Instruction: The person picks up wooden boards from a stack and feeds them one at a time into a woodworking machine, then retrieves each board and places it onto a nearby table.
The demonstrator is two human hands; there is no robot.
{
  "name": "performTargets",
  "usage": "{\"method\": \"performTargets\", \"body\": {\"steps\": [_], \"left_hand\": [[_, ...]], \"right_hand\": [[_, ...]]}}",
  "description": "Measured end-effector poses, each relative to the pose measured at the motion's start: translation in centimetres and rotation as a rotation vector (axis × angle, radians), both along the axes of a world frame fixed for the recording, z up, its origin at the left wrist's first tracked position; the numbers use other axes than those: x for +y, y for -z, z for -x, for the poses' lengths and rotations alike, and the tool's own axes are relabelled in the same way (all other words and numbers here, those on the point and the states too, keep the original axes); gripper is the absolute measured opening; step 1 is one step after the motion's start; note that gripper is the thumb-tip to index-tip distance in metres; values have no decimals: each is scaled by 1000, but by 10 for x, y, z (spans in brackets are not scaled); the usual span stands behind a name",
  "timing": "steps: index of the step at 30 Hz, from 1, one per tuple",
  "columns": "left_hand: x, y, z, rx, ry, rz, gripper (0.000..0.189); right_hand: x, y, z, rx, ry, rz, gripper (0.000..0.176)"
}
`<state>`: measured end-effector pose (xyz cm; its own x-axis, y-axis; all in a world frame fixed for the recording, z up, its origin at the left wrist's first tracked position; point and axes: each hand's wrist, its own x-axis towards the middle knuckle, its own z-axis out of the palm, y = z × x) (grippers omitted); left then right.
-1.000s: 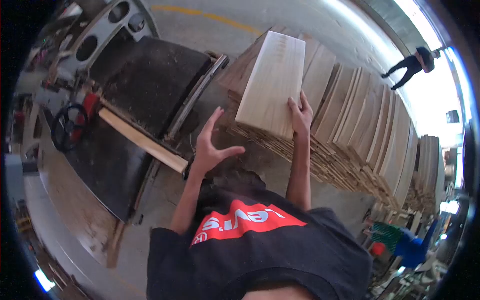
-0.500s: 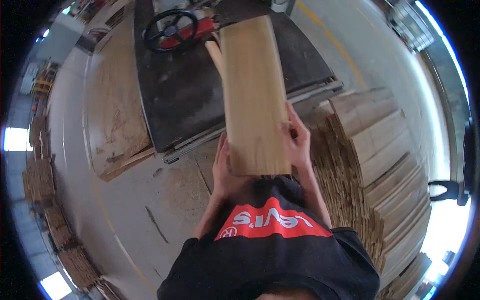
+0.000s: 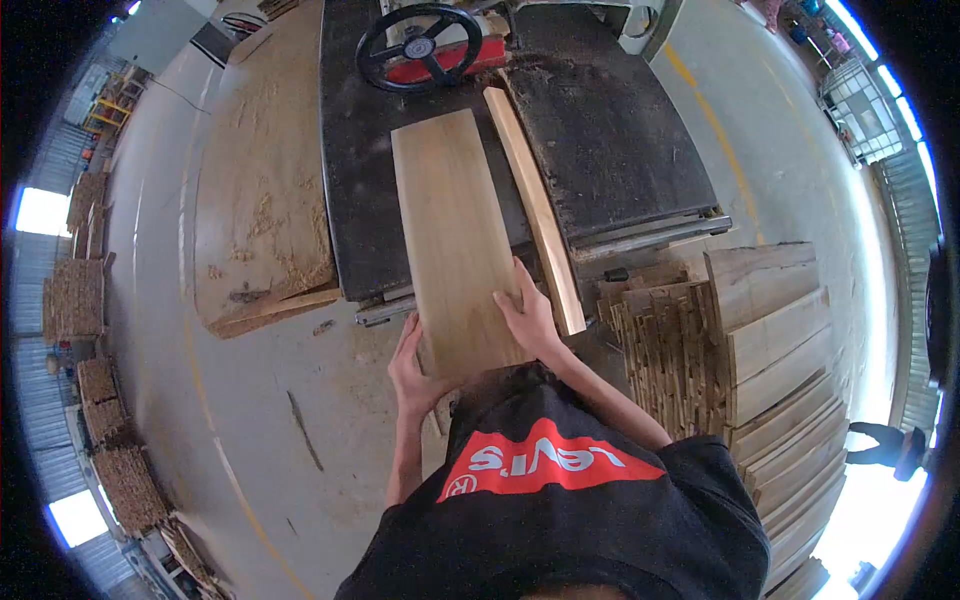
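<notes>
Board (image 3: 455,240) is down. Half a second ago you have it raised in both hands over the saw table (image 3: 620,150). Now it lies flat along the table top, with its far end short of the black handwheel (image 3: 418,45) at the table's far side and its near end hanging off the table's near edge toward you.

A second ago your left hand is free and spread, and the board is still over the stack. So the carry is done - I judge the table takes most of the weight now and your hands only steady the near end.

- **Left hand** (image 3: 410,370): closed on the board's near left corner, just off the table's near edge, fingers along the edge.
- **Right hand** (image 3: 530,315): clamped on the near right edge, fingers laid over the top face. Thumb is hidden.
- **Wooden strip** (image 3: 535,210): lies on the table just right of the board, running the same way. At the far end they're close, and I can't tell whether they touch.
- **Sawdust-covered sheet** (image 3: 255,200): left of the table.
- **Board stack** (image 3: 770,330): right of the table's near corner, on edge in rows.
- **Another person** (image 3: 885,440): well beyond the stack, far from the table.

Writing: only your shirt logo (image 3: 545,460) is readable - white "LEVI'S" on red, upside down from this view, with a small ® beside it. I see no readable marking on the table, the handwheel or the board.
</notes>
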<state>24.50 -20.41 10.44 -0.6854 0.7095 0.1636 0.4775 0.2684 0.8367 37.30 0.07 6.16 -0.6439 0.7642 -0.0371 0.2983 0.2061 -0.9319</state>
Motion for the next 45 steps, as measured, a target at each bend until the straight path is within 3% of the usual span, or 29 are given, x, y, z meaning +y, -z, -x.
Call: {"method": "performTargets", "body": {"steps": [2, 5, 10, 14, 17, 24, 27, 28, 31, 40, 45], "left_hand": [[18, 4, 2, 59, 21, -3, 97], [42, 49, 6, 328, 50, -67, 89], [71, 50, 18, 417, 130, 90, 85], [92, 54, 41, 333, 119, 47, 97], [120, 56, 66, 334, 97, -1, 103], [152, 46, 105, 408, 96, 30, 111], [170, 46, 121, 430, 60, 102, 105], [177, 49, 128, 432, 74, 68, 113], [187, 47, 139, 440, 98, 28, 112], [233, 35, 188, 479, 107, 77, 108], [253, 48, 220, 563, 97, -83, 98]], "right_hand": [[-1, -5, 1, -21, 26, -181, 77], [-8, -27, -5, 14, -23, -521, 70], [-12, -43, -6, 29, -336, -453, 55], [7, -17, 7, -161, -206, -420, 55], [35, -16, 34, -83, -92, -480, 56], [77, 13, 118, 36, 154, -480, 40], [94, 20, 140, 56, 167, -639, 46], [98, 19, 148, 23, 182, -643, 47], [106, 10, 156, -53, 191, -621, 41], [151, 21, 212, -65, 207, -683, 51], [172, 17, 216, 28, 54, -643, 40]]}}
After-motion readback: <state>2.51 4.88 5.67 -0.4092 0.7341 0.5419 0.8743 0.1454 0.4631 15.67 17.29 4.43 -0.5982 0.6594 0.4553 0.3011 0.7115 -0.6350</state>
